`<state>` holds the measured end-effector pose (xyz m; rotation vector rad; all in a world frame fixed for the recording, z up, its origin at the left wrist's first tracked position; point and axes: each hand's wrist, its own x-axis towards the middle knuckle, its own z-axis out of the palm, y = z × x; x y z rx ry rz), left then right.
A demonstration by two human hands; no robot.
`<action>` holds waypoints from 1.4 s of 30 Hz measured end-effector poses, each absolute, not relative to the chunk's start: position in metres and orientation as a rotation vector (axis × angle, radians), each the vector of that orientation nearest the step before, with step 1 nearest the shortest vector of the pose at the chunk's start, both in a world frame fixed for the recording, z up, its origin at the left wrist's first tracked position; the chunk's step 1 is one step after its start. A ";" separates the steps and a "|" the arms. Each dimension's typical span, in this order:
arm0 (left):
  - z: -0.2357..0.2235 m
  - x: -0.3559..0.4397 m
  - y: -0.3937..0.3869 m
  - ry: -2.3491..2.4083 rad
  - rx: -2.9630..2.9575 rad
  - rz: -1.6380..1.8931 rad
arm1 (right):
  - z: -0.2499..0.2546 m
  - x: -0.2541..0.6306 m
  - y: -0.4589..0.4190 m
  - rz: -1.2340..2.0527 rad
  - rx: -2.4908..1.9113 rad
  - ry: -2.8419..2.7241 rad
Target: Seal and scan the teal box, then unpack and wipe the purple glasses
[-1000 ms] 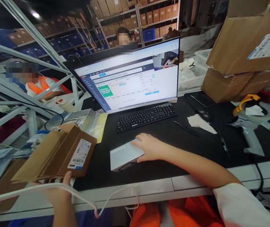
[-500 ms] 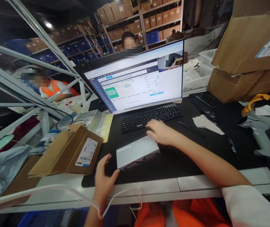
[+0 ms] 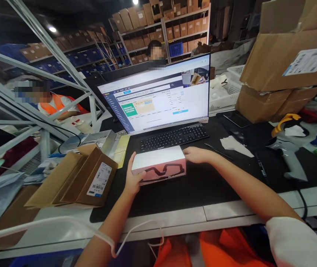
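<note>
A small product box [image 3: 158, 167] is tipped up over the black desk mat, with a pale blank face on top. Its front side shows a picture of dark glasses frames and upside-down lettering. My left hand [image 3: 133, 176] clasps the left end, thumb on the front side and fingers at the back edge. At the right end, my right hand [image 3: 199, 154] holds the box with fingers curled, their tips partly hidden behind it. Just beyond the box lies a black keyboard [image 3: 194, 133], below the lit monitor [image 3: 158, 100].
An opened cardboard box [image 3: 77, 178] stands at left, beside a yellow pad [image 3: 123, 150]. To the right are a pen [image 3: 260, 165], a white paper scrap [image 3: 236, 145], a barcode scanner [image 3: 289, 155] and stacked cartons [image 3: 283, 63]. A white cable [image 3: 72, 221] crosses the front edge. Two people are beyond the desk.
My left hand has come up and closed on the box's left end. The box has turned, so another face is up and the glasses picture faces me. My right hand has shifted to its right end.
</note>
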<state>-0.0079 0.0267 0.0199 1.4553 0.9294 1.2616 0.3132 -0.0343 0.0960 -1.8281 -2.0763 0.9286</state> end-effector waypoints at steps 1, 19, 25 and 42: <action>0.020 -0.002 0.028 0.893 1.379 1.257 | 0.094 0.317 -0.039 0.931 -1.795 -2.043; 0.015 -0.017 0.048 0.945 0.968 1.096 | 0.051 0.348 -0.098 0.846 -1.406 -1.432; 0.019 -0.040 0.064 0.957 0.958 1.096 | 0.047 0.379 -0.097 0.759 -1.475 -1.355; 0.034 -0.029 0.040 0.991 1.075 0.851 | 0.047 0.299 -0.121 -0.097 -1.782 -2.169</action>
